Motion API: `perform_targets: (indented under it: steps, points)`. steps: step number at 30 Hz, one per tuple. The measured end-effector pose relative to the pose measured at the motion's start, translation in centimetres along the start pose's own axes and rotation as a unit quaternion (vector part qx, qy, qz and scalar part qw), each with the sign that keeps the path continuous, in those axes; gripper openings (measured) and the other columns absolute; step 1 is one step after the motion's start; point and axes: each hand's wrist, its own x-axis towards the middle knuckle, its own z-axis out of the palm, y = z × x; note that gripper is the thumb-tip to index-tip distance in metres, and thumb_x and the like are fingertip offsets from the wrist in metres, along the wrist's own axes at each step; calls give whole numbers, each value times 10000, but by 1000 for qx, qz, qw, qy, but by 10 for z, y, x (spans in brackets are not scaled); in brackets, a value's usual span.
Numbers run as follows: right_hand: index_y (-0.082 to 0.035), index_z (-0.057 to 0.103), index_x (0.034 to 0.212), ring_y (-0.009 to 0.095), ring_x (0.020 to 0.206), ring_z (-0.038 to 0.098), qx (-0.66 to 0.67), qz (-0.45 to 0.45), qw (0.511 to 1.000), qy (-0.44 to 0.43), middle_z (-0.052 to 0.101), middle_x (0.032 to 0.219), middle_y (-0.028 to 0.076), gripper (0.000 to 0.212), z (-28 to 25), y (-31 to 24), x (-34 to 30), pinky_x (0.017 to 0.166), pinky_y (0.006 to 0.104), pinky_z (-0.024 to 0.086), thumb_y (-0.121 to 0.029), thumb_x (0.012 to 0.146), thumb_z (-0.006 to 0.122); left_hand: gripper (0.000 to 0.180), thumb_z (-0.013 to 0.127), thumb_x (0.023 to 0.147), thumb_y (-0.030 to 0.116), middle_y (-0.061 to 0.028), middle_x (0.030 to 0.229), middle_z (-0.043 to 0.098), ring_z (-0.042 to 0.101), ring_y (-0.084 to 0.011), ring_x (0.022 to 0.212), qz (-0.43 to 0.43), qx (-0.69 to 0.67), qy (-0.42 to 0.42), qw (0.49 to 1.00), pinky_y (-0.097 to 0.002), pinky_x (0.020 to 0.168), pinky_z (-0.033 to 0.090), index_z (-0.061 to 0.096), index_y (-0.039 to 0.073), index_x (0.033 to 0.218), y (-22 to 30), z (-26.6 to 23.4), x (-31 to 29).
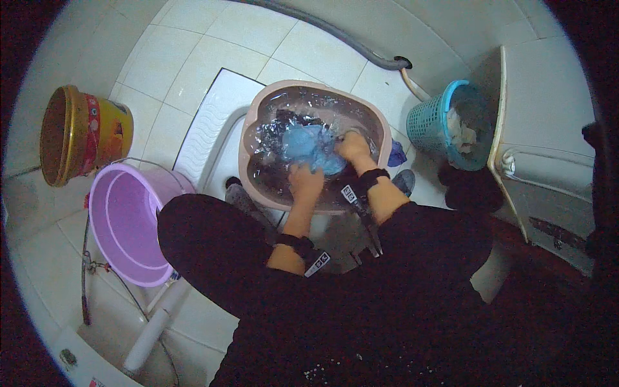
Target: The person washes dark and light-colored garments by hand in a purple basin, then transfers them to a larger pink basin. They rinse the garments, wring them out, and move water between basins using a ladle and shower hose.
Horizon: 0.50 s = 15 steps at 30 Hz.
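A pinkish-beige plastic basin (385, 149) full of dark water stands in front of me, with a wet light-blue cloth (303, 143) in its middle. My left hand (305, 181) is closed on the near edge of this cloth. At the cloth's right side, my right hand (353, 147) grips it with curled fingers, partly blurred. Dark fabric (293, 119) lies in the water behind the blue cloth. Black bands circle both my wrists. Folds of the cloth and the water hide some fingertips.
A purple bucket (103, 222) and a yellow bucket (106, 132) are on the left. Under the basin lies a white squat toilet (216, 119). To the right are a blue laundry basket (425, 122) with clothes and a small purple cloth (397, 154). A grey hose (335, 33) runs along the wall.
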Motion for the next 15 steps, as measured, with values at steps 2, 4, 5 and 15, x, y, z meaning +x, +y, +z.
perform_targets:
  steps: [2, 4, 5, 15]
  points:
    - [-35, 730, 966, 252, 827, 678, 220, -12, 975, -39, 718, 952, 149, 316, -12, 1, 2, 769, 345, 524, -234, 723, 770, 492, 624, 878, 346, -234, 1381, 460, 486, -371, 1218, -5, -151, 4, 989, -409, 980, 429, 587, 61, 1277, 1, -1, 11]
    - [-30, 734, 935, 166, 759, 637, 377, -33, 923, -65, 718, 874, 75, 279, -21, -4, -14, 724, 296, 501, -234, 747, 767, 577, 576, 912, 510, -171, 1283, 549, 543, -288, 1129, -53, -370, -2, 927, -378, 919, 448, 582, 57, 1269, 7, -1, 15]
    - [-28, 727, 916, 151, 772, 630, 406, -78, 905, -102, 710, 860, 60, 245, -26, -7, -29, 725, 290, 496, -232, 781, 741, 589, 561, 919, 527, -152, 1232, 574, 559, -275, 1083, -68, -480, 4, 875, -376, 909, 452, 573, 54, 1270, 10, -1, 13]
    - [6, 639, 823, 432, 711, 664, 52, -245, 966, 64, 653, 767, 285, 434, -13, -66, -141, 673, 519, 529, -387, 936, 494, 621, 430, 920, 689, -40, 820, 585, 592, -202, 761, -114, -678, -123, 716, -366, 673, 481, 612, 110, 1052, 17, -23, -7]
